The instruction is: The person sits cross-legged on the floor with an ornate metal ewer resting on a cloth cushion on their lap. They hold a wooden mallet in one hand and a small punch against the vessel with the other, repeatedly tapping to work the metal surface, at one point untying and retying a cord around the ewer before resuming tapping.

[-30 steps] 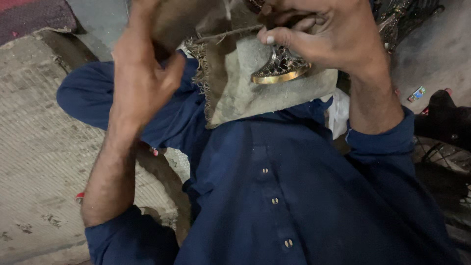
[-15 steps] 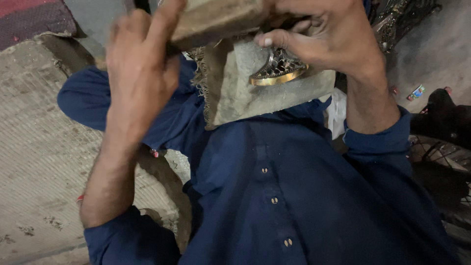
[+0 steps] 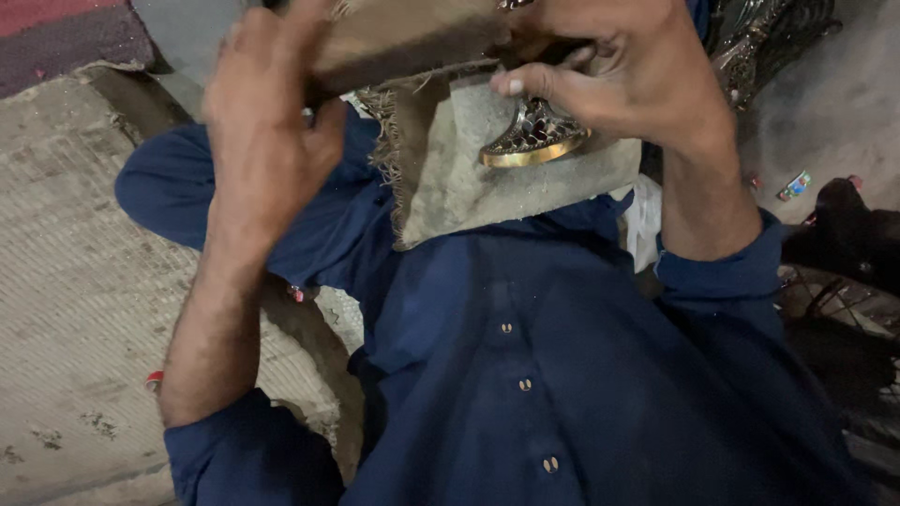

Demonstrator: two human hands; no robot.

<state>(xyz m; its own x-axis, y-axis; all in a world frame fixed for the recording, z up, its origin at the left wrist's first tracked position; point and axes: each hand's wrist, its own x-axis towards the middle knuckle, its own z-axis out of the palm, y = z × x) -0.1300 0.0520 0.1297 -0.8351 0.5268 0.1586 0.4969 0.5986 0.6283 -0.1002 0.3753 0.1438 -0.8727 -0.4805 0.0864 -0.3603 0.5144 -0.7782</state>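
Brass filigree piece (image 3: 532,139) pinched under right hand (image 3: 630,70) — left hand (image 3: 267,122) grips cloth (image 3: 412,37).

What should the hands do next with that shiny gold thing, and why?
Probably press the gold openwork piece flat against the grey cloth. The right hand pinches it only at its top, and the left hand holds the brown block just above, so the piece looks barely steadied.
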